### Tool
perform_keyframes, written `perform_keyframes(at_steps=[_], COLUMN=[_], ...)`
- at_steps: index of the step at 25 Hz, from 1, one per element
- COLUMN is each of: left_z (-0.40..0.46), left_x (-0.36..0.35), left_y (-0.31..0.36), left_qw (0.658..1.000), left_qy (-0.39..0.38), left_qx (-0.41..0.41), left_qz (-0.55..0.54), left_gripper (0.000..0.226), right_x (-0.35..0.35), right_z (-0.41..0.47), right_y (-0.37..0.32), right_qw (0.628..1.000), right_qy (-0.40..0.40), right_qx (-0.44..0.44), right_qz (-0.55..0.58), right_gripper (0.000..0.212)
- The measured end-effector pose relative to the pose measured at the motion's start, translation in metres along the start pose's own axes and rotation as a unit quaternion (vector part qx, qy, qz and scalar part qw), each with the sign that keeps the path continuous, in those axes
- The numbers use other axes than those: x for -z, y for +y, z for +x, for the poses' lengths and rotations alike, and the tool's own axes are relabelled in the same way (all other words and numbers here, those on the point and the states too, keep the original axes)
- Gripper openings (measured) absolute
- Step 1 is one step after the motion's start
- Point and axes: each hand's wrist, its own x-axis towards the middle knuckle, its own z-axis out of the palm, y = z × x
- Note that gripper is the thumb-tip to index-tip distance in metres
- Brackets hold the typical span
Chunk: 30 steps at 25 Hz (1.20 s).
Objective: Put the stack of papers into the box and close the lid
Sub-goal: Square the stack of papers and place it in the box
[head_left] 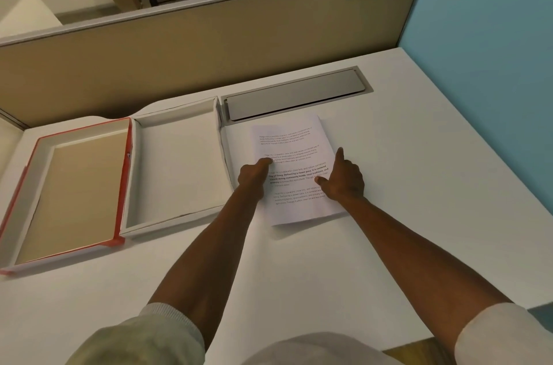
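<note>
Both hands' (254,174) (344,177) fingertips on the stack of papers (294,143), no grip.

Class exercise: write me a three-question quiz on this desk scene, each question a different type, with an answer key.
1. True or false: the stack of papers already lies inside the box.
2. Which hand is nearer the box: A left, B right?
3. Fill in: the lid, edged in ___, lies open to the left of the box.

Key: 1 false, the stack rests on the desk; 2 A; 3 red.
</note>
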Motion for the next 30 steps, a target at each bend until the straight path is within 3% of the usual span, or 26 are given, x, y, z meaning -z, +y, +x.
perform_keyframes(at_steps=[3,9,12,16,21,26,30], left_z=[0.001,-0.005,-0.004,0.006,0.022,0.018,0.013], left_x=[0.007,-0.018,-0.016,-0.006,0.002,-0.012,-0.021], left_y=[0.009,0.004,0.011,0.017,0.013,0.015,0.024], left_qw=[0.996,0.992,0.997,0.998,0.997,0.999,0.998], left_qy=[-0.054,0.019,0.005,-0.027,0.045,0.012,0.028], left_qx=[0.024,-0.057,-0.028,0.021,-0.006,-0.023,-0.024], left_qz=[-0.059,0.112,0.072,0.048,0.061,0.029,0.042], left_gripper=[0.042,0.049,0.057,0.047,0.048,0.05,0.055], right_x=[0.0,-0.001,-0.001,0.0,-0.001,-0.002,-0.001], right_z=[0.001,0.001,0.001,-0.001,-0.002,0.0,0.0], right_y=[0.001,0.002,0.003,0.002,0.001,0.003,0.003], right_qw=[1.0,1.0,1.0,1.0,1.0,1.0,1.0], right_qy=[-0.002,0.004,0.01,0.012,0.005,0.001,0.003], right_qx=[0.003,0.004,0.009,0.007,-0.001,-0.003,0.0], right_qz=[0.0,0.006,0.01,0.017,0.023,0.016,0.017], right_gripper=[0.107,0.108,0.108,0.106,0.105,0.104,0.102])
